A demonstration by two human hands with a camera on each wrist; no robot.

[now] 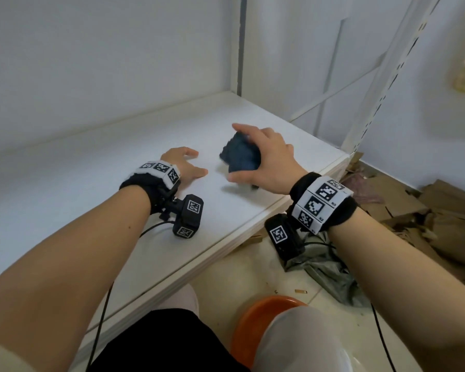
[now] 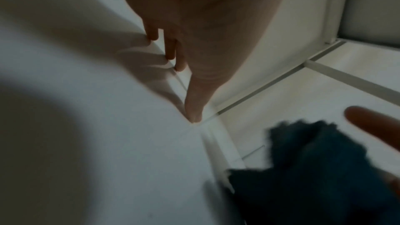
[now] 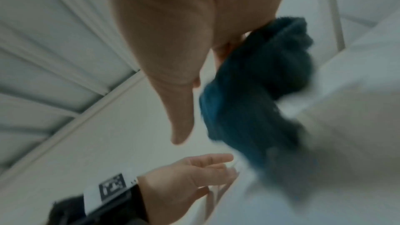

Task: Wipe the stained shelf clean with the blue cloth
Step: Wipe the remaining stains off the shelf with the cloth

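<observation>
Nearest, knees and an orange stool (image 1: 249, 315). Further out, left hand (image 1: 184, 163) flat on shelf (image 1: 97, 167), fingers straight, holding nothing. Right hand (image 1: 263, 159) curled round bunched blue cloth (image 1: 240, 154), cloth just above or barely touching shelf near right end; contact too blurred to call. No stain visible anywhere on white surface. Likely late in wiping, or stain hidden under cloth. Remaining, at a guess: final passes, checking corners. Cardboard (image 1: 414, 200) on floor beyond.

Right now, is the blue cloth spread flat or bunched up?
Bunched up: the blue cloth is a crumpled wad under the right hand, whose fingers curl round it.
</observation>
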